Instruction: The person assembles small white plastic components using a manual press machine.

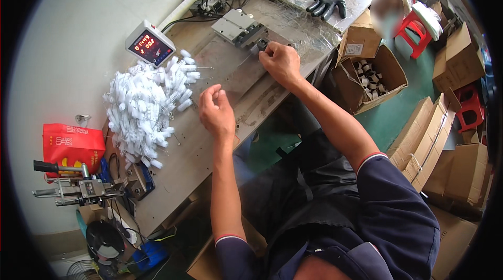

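Observation:
My right hand (281, 61) is closed in a pinch at the front end of a small metal fixture (238, 27) bolted to the workbench. Whatever its fingers grip there is hidden; a thin wire-like line shows just beside them. Over the bench's near edge, my left hand (216, 111) is held up with loosely bent fingers, the thumb apart and nothing visible in it. To its left lies a big heap of small white bristle brushes (146, 107) with thin wire stems, some poking out toward the hand.
A counter box with lit red digits (150, 44) stands behind the heap. A red bag (73, 146) and a lever press (91, 188) are at the left. A black-palmed glove (327, 4) lies on the far table. An open carton (369, 83) and a red stool (415, 33) stand at the right.

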`<action>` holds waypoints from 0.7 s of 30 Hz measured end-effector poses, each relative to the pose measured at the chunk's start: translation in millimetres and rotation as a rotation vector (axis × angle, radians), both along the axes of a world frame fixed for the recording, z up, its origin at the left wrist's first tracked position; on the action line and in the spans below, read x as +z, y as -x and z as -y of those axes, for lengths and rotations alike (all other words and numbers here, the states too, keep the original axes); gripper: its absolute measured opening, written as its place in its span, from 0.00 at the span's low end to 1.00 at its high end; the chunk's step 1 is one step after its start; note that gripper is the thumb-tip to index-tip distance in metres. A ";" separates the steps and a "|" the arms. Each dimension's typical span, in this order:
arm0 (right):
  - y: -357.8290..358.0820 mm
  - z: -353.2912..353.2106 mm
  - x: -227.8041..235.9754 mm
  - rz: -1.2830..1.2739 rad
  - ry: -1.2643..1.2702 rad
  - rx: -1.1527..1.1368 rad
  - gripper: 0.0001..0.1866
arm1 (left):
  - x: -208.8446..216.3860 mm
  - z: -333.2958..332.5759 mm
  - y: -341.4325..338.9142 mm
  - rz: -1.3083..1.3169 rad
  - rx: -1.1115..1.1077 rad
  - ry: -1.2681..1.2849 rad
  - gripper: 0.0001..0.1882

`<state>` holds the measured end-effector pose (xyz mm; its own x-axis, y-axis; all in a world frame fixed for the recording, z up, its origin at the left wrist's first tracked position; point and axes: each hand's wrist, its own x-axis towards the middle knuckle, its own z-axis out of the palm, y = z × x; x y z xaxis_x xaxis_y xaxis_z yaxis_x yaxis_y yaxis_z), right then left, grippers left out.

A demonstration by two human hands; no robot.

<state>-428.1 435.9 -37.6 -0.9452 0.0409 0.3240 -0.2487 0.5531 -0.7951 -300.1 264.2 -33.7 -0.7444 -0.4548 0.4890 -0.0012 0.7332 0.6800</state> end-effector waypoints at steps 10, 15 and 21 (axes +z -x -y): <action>-4.4 2.3 2.7 -0.012 0.027 0.001 0.12 | 3.2 -34.2 66.0 0.060 -0.124 0.190 0.09; -2.2 1.1 2.8 0.010 0.076 0.013 0.12 | -2.3 -34.4 71.9 -0.016 -0.131 0.301 0.07; -1.5 -7.7 -3.4 0.037 0.309 0.101 0.11 | -2.6 -31.5 49.4 -0.057 -0.036 0.437 0.04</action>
